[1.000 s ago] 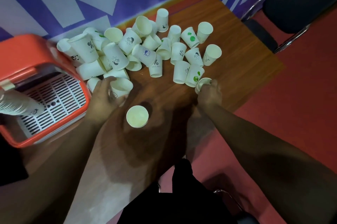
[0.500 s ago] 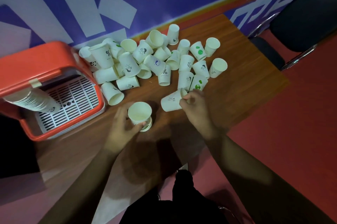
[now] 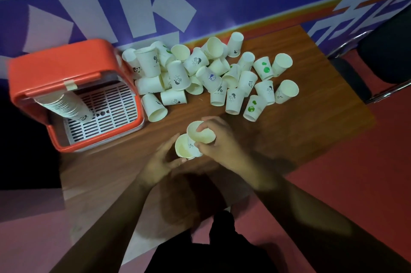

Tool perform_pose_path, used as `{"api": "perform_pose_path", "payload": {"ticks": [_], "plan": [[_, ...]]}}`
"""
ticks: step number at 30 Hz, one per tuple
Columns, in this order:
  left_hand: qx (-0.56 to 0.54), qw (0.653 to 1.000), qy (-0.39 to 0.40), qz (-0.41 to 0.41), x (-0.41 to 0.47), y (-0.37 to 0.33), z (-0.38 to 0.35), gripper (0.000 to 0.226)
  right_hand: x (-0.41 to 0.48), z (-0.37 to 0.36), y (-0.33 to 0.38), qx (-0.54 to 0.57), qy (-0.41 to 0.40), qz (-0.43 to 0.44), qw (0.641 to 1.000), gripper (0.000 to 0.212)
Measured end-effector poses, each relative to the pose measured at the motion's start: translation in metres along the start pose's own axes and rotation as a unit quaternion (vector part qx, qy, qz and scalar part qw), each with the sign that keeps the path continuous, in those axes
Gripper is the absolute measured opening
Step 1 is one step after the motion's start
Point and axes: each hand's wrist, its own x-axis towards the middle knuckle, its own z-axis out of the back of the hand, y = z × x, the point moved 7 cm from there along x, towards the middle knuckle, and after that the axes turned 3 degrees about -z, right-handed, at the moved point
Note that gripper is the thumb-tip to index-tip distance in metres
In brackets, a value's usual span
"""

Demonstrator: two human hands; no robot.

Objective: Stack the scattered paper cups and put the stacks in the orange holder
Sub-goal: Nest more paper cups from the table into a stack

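Several white paper cups (image 3: pixel 213 77) lie scattered in a heap across the far half of the wooden table (image 3: pixel 311 121). My left hand (image 3: pixel 162 161) holds a short stack of cups (image 3: pixel 184 147) near the table's front edge. My right hand (image 3: pixel 219 141) grips a single cup (image 3: pixel 199 133), tilted, its base against the mouth of the stack. The orange holder (image 3: pixel 55 68) stands open at the left, with a long stack of cups (image 3: pixel 66 107) leaning inside it over a white slotted tray (image 3: pixel 111 112).
A blue and white wall runs behind the table. A black chair (image 3: pixel 387 54) with a metal frame stands at the right. The floor to the right is red. Bare wood shows around my hands.
Each hand picked a cup from the pile's near edge and drew it toward me. My left hand stacked its cup on the standing cup; my right hand has brought its cup to that stack.
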Motion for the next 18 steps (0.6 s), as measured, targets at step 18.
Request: {"api": "perform_pose_path", "payload": {"ticks": [18], "plan": [[-0.096, 0.992, -0.032, 0.078, 0.003, 0.007, -0.017, 0.051, 0.005, -0.049, -0.049, -0.021, 0.136, -0.029, 0.99, 0.078]]}}
